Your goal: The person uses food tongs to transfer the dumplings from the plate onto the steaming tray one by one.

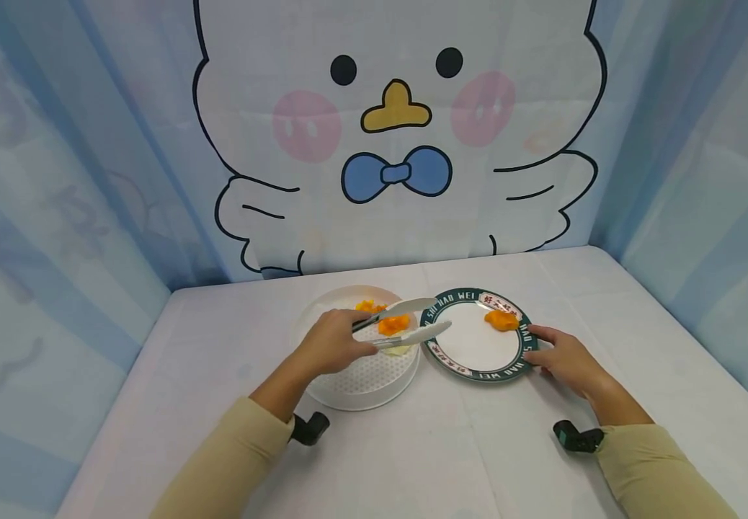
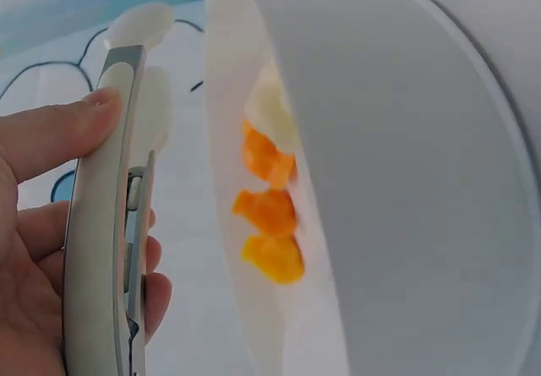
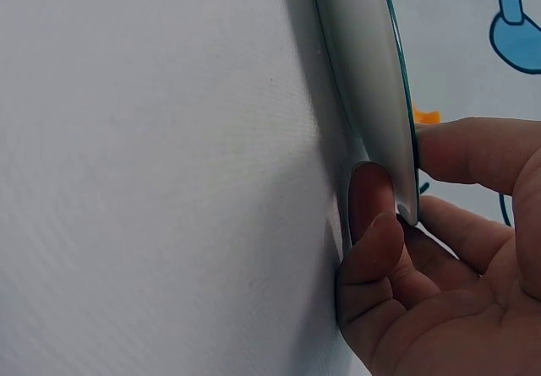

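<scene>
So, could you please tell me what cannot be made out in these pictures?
Head view: the tongs partly cover the food pieces in the white basin.
Head view: the red characters on the plate are too small to read.
Left wrist view: the white basin's near wall hides the lower parts of the food pieces; the bottom edge cuts off the tongs.
Right wrist view: the plate hides most of the orange piece; the top edge cuts off the plate.

Draped booth-like enclosure, cartoon-printed backdrop (image 1: 396, 231) behind, blue-and-white curtains (image 1: 56, 216) on 2 sides, white-covered table (image 1: 445, 454)
</scene>
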Tool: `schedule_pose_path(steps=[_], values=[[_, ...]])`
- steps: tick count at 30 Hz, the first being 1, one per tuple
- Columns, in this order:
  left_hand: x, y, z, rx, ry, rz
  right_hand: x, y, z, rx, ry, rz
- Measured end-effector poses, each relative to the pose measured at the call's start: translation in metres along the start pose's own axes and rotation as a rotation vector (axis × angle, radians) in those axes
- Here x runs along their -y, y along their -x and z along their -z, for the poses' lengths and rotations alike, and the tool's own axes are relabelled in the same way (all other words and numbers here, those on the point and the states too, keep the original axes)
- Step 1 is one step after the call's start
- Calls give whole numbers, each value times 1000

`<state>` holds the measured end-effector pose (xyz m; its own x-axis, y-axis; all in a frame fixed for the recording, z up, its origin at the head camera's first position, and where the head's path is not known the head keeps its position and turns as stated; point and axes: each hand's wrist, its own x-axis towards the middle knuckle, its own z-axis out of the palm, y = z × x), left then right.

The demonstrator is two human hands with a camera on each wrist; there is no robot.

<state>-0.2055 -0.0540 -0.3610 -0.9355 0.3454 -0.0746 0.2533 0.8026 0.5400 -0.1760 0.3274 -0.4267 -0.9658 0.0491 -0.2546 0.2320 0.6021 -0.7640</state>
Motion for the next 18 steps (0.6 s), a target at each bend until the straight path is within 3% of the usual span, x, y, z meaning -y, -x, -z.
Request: schedule_pose_path(steps=[5, 9, 18], values=[[-16, -21, -12, 24, -19, -95, 1, 1, 0, 4, -5, -2], [-28, -37, -20, 28, -19, -133, 1, 0, 0, 2, -6, -7], [-46, -59, -36, 76, -15, -60, -1, 0, 1, 1, -8, -16]])
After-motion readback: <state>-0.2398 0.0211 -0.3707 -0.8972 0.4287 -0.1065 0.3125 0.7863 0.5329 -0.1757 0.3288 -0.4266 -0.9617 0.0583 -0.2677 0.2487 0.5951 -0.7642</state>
